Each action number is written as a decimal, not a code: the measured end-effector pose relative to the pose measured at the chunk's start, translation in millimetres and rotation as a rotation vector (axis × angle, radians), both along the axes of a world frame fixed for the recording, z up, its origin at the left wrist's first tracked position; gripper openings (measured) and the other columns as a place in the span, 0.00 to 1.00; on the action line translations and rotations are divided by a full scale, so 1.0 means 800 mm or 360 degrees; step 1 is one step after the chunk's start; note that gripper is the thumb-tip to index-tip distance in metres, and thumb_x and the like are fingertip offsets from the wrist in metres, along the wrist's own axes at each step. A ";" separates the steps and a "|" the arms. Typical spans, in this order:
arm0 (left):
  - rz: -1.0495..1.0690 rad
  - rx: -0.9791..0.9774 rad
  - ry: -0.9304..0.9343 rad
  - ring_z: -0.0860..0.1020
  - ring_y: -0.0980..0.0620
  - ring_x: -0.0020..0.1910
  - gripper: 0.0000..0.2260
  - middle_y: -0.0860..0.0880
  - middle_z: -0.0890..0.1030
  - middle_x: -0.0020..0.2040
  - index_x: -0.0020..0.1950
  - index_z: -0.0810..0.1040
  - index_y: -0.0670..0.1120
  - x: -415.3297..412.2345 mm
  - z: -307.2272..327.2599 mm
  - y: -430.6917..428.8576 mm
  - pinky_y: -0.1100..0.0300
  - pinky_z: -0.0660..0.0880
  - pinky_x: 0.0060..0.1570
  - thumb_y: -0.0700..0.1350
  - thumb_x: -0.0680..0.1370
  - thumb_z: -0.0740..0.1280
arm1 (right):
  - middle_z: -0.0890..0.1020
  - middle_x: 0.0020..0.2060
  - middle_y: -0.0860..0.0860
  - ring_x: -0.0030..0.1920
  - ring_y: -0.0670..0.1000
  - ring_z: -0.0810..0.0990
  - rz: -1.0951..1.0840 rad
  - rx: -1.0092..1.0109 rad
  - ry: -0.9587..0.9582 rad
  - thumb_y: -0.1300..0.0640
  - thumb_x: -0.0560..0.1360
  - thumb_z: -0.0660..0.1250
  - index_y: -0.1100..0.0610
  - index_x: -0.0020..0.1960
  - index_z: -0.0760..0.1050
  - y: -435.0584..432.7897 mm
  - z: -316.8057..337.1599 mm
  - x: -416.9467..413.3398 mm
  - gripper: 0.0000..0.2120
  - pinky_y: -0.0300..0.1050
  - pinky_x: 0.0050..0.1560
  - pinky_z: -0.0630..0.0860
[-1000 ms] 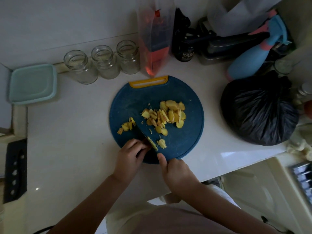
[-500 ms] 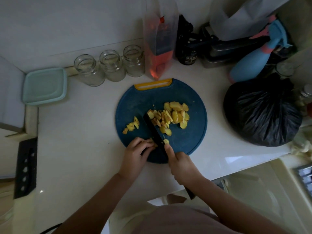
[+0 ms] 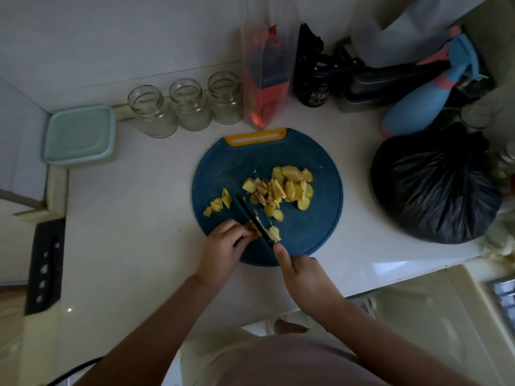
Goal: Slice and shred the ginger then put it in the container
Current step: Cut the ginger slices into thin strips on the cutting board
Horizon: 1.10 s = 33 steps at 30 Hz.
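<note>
The right hand (image 3: 303,277) grips the knife (image 3: 255,218) handle, fingers curled round it and one finger laid toward the blade. The left hand (image 3: 223,246) bends its fingertips together, pinching a small yellow ginger piece (image 3: 255,232) against the blade's left side on the near part of the blue cutting board (image 3: 312,235). Just right of the blade lies a pale cut bit (image 3: 274,233). Further back sit a large pile of yellow slices (image 3: 284,188) and a small heap (image 3: 217,203) at the board's left. The teal lidded container (image 3: 80,135) stands far left.

light: dim | counter (image 3: 133,224): white, glossy | wall (image 3: 117,37): white, plain, behind the counter
</note>
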<state>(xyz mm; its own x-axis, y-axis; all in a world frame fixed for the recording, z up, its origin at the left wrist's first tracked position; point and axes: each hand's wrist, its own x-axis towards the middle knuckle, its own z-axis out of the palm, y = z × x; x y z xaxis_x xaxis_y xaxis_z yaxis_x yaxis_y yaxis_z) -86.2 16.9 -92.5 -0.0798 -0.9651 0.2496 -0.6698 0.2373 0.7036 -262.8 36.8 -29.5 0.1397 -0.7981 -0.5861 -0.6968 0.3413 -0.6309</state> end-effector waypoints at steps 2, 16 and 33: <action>0.0015 0.0012 0.0003 0.76 0.59 0.40 0.05 0.48 0.79 0.39 0.42 0.83 0.41 0.000 0.000 0.001 0.75 0.69 0.44 0.42 0.74 0.69 | 0.76 0.33 0.58 0.35 0.52 0.74 0.0020 0.0001 -0.0002 0.40 0.81 0.49 0.60 0.33 0.69 0.001 -0.001 0.000 0.29 0.48 0.43 0.72; 0.0062 0.0052 0.0020 0.73 0.63 0.41 0.04 0.48 0.78 0.41 0.42 0.82 0.40 -0.002 -0.006 0.002 0.77 0.69 0.44 0.34 0.70 0.74 | 0.71 0.27 0.51 0.31 0.48 0.72 -0.0014 -0.0018 0.0037 0.36 0.79 0.48 0.56 0.30 0.67 0.008 -0.009 -0.002 0.29 0.47 0.40 0.71; -0.0031 0.0032 0.0027 0.72 0.64 0.38 0.05 0.56 0.74 0.39 0.38 0.81 0.40 0.003 -0.002 -0.001 0.78 0.67 0.39 0.33 0.69 0.75 | 0.70 0.26 0.50 0.29 0.46 0.70 0.0030 -0.0052 0.0035 0.39 0.81 0.49 0.55 0.28 0.65 0.014 -0.001 -0.005 0.29 0.43 0.37 0.66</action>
